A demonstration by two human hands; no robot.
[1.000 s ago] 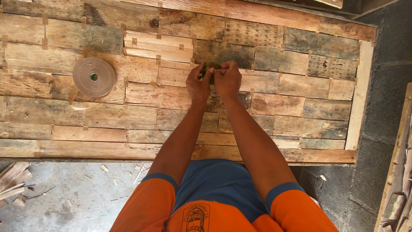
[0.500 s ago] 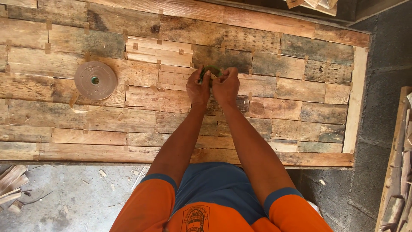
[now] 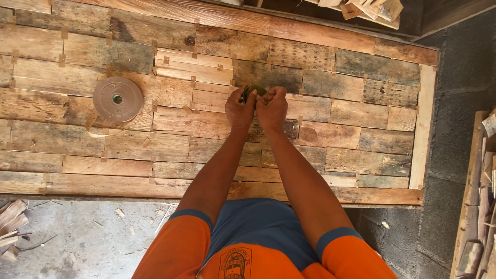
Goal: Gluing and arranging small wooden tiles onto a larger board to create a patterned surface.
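Both hands sit a touch farther up the panel than half a second ago, and the small dark tool that stuck out of the left hand (image 3: 240,109) is now tucked between the two fists. Left hand and right hand (image 3: 273,109) are pressed together, fingers curled tight around a small dark green object (image 3: 254,91) over the middle of the patchwork wood panel (image 3: 361,134). Tape roll (image 3: 118,99) lies flat well to the left, wood offcuts (image 3: 11,227) on the floor near-left.
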